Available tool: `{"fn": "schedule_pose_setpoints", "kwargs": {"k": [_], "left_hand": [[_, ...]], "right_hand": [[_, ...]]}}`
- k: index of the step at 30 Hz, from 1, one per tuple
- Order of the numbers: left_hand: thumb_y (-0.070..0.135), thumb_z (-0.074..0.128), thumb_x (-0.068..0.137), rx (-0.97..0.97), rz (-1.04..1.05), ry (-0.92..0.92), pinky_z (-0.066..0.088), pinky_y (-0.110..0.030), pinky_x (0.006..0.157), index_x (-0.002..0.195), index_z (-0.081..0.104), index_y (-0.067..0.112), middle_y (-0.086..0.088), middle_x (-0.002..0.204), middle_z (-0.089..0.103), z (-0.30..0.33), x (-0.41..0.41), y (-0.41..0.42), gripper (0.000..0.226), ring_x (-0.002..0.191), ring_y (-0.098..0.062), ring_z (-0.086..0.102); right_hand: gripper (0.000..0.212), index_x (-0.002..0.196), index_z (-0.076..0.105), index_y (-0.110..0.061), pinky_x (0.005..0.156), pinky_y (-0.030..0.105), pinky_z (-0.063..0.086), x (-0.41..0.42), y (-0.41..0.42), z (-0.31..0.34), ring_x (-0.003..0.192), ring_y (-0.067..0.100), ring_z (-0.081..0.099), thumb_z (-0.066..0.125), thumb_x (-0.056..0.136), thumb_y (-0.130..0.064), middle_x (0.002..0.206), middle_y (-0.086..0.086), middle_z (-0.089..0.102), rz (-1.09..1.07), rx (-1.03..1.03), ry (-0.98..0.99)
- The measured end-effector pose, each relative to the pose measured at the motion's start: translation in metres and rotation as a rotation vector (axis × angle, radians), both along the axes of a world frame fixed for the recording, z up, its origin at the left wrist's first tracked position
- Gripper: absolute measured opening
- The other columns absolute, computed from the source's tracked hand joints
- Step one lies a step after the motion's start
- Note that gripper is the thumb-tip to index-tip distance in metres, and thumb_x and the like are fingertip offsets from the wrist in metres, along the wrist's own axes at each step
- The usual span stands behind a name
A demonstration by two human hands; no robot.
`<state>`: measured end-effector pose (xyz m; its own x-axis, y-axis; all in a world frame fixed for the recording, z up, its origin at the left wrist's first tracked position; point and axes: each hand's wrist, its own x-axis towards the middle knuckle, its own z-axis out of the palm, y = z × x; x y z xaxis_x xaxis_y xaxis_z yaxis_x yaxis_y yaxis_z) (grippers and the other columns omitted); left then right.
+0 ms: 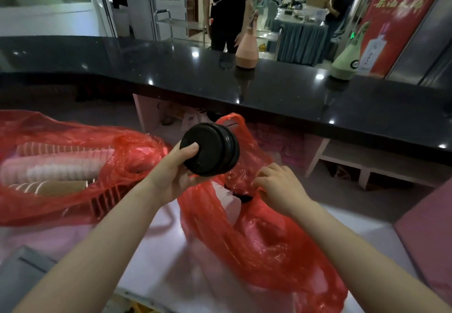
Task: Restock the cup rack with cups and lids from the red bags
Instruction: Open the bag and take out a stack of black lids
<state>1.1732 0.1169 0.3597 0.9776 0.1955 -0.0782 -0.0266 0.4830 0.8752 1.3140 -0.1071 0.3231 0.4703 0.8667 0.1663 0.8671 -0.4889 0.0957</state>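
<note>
My left hand [171, 168] holds a short stack of black cup lids [211, 150] on its side, above the white work surface. My right hand [276, 185] grips the rim of a red plastic bag [264, 244] just right of the lids; dark lids and something white show inside its mouth. A second red bag [49, 202] lies at the left, with rows of stacked paper cups [56, 166] showing through it. A wire rack [105, 202] pokes out from under that bag's edge.
A black counter [269, 92] runs across behind the bags, with a pink bottle [247, 53] and a green bottle [344, 63] on it. A person in black [227, 7] stands beyond it. A grey device [19, 271] sits at the lower left, a pink box [430, 234] at the right.
</note>
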Motion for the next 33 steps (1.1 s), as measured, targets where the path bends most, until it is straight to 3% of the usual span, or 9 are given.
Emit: {"fn": "schedule_pose_setpoints", "kwargs": {"k": [4, 7, 10, 13, 18, 25, 27, 30, 33], "left_hand": [[0.039, 0.084, 0.061, 0.098, 0.007, 0.009, 0.055, -0.042, 0.079, 0.114, 0.065, 0.034, -0.005, 0.123, 0.064, -0.015, 0.009, 0.004, 0.057, 0.114, -0.027, 0.061], [0.033, 0.077, 0.066, 0.068, 0.028, 0.012, 0.055, -0.039, 0.075, 0.117, 0.063, 0.032, -0.006, 0.124, 0.064, -0.017, 0.016, 0.006, 0.053, 0.114, -0.026, 0.061], [0.032, 0.075, 0.066, 0.080, 0.038, 0.033, 0.055, -0.039, 0.076, 0.126, 0.056, 0.027, -0.009, 0.128, 0.060, -0.017, 0.024, 0.007, 0.063, 0.116, -0.027, 0.059], [0.029, 0.073, 0.071, 0.079, 0.042, 0.047, 0.055, -0.041, 0.081, 0.130, 0.052, 0.025, -0.010, 0.131, 0.058, -0.020, 0.030, 0.009, 0.062, 0.119, -0.028, 0.057], [0.026, 0.067, 0.074, 0.035, 0.096, 0.111, 0.055, -0.036, 0.074, 0.129, 0.052, 0.026, -0.008, 0.129, 0.059, -0.026, 0.034, 0.011, 0.057, 0.119, -0.028, 0.057], [0.028, 0.068, 0.074, 0.035, 0.132, 0.150, 0.055, -0.034, 0.075, 0.128, 0.055, 0.029, -0.006, 0.128, 0.061, -0.037, 0.036, 0.008, 0.055, 0.116, -0.024, 0.060], [0.029, 0.068, 0.074, 0.023, 0.158, 0.137, 0.056, -0.036, 0.076, 0.124, 0.057, 0.029, -0.006, 0.126, 0.062, -0.038, 0.034, 0.006, 0.051, 0.114, -0.024, 0.061], [0.033, 0.072, 0.073, 0.005, 0.175, 0.121, 0.056, -0.038, 0.080, 0.118, 0.062, 0.031, -0.004, 0.122, 0.065, -0.039, 0.027, 0.004, 0.047, 0.112, -0.022, 0.062], [0.035, 0.076, 0.066, -0.075, 0.191, 0.125, 0.054, -0.045, 0.089, 0.127, 0.057, 0.025, -0.008, 0.127, 0.062, -0.038, 0.021, 0.004, 0.065, 0.114, -0.026, 0.061]], "right_hand": [[0.039, 0.129, 0.056, -0.034, 0.115, 0.051, 0.003, 0.013, 0.007, -0.019, 0.143, 0.024, 0.018, 0.050, 0.090, -0.033, 0.149, -0.004, 0.035, 0.025, -0.215, -0.036], [0.073, 0.146, 0.032, -0.013, 0.104, 0.062, -0.021, 0.020, 0.022, -0.026, 0.147, 0.030, -0.003, 0.051, 0.088, -0.053, 0.158, 0.008, 0.013, -0.091, -0.305, -0.150], [0.086, 0.147, 0.029, -0.005, 0.110, 0.063, -0.004, 0.022, 0.034, -0.028, 0.144, 0.032, 0.014, 0.059, 0.083, -0.053, 0.155, 0.016, 0.020, -0.124, -0.300, -0.205], [0.051, 0.113, 0.065, -0.016, 0.094, 0.046, 0.034, 0.027, 0.038, -0.033, 0.105, 0.028, 0.058, 0.079, 0.065, -0.029, 0.114, 0.007, 0.062, 0.013, -0.022, -0.296], [0.013, 0.079, 0.068, -0.024, 0.084, 0.042, 0.032, 0.045, 0.026, -0.055, 0.098, 0.026, 0.062, 0.071, 0.066, -0.023, 0.101, 0.004, 0.065, 0.236, 0.102, -0.354], [0.016, 0.074, 0.068, -0.020, 0.094, 0.045, 0.031, 0.044, 0.042, -0.071, 0.107, 0.023, 0.061, 0.053, 0.076, -0.014, 0.107, 0.002, 0.066, 0.132, 0.130, -0.348], [0.009, 0.073, 0.070, -0.020, 0.095, 0.045, 0.030, 0.046, 0.042, -0.066, 0.109, 0.022, 0.061, 0.061, 0.073, -0.016, 0.107, 0.001, 0.066, 0.122, 0.150, -0.321], [0.022, 0.079, 0.072, -0.017, 0.092, 0.045, 0.033, 0.046, 0.039, -0.051, 0.112, 0.025, 0.059, 0.077, 0.060, -0.026, 0.108, 0.001, 0.066, 0.083, 0.199, -0.100], [0.032, 0.088, 0.071, -0.017, 0.091, 0.039, 0.029, 0.044, 0.036, -0.031, 0.118, 0.019, 0.048, 0.077, 0.061, -0.033, 0.110, -0.006, 0.062, 0.010, 0.318, 0.239]]}}
